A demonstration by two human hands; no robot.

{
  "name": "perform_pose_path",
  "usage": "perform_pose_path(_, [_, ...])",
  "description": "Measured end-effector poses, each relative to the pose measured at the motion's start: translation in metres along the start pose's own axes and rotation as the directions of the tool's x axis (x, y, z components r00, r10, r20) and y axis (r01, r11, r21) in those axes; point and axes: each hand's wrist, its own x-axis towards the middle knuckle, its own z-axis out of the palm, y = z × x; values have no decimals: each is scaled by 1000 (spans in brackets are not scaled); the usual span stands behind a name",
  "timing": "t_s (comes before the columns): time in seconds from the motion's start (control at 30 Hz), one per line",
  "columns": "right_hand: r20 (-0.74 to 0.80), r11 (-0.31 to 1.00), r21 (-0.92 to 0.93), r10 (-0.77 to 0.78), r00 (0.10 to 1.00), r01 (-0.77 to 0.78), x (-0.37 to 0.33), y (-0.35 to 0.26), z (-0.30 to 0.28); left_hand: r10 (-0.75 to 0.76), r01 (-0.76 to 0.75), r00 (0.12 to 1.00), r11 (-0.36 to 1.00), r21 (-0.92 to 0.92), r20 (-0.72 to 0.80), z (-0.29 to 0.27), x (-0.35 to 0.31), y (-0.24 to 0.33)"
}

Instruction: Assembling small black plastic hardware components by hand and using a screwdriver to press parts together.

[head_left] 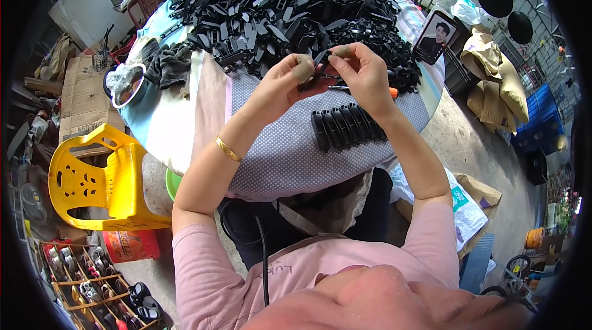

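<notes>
Both hands meet over the table's near side, in front of a large heap of small black plastic parts (271, 28). My left hand (287, 86) is closed on a small black plastic part (320, 66), with tape-like wraps on the thumb or finger. My right hand (364, 74) pinches the same part from the other side; it has a wrapped fingertip too. Behind the right hand, an orange-handled tool (393, 92) with a thin shaft is partly hidden. Just nearer to me, several black parts stand in a neat row (346, 126) on the dotted cloth (277, 163).
A phone (435, 37) showing a person stands at the table's right edge. Dark gloves (169, 62) and a bowl with plastic wrap (126, 83) lie at the left. A yellow chair (105, 182) is left of the table, sacks (496, 83) and a blue crate (546, 120) right.
</notes>
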Motion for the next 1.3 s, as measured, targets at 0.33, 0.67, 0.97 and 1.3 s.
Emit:
perform_pose_path(0.33, [-45, 877, -349, -367, 929, 329, 0, 2, 6, -115, 111, 993, 982, -155, -15, -6, 0, -7])
perform_pose_path(0.67, [114, 608, -577, -602, 791, 546, -7, -5, 9, -42, 38, 998, 996, -74, -45, -8, 1, -16])
perform_pose_path(0.97, [139, 771, -439, -449, 883, 461, -16, -9, 9, -22, 17, 998, 997, -70, -66, -8, 0, -9])
perform_pose_path(1.3, [103, 814, -454, -356, 929, 362, -16, -19, 15, -13, 31, 971, 997, 72, -240, -2, 3, -1])
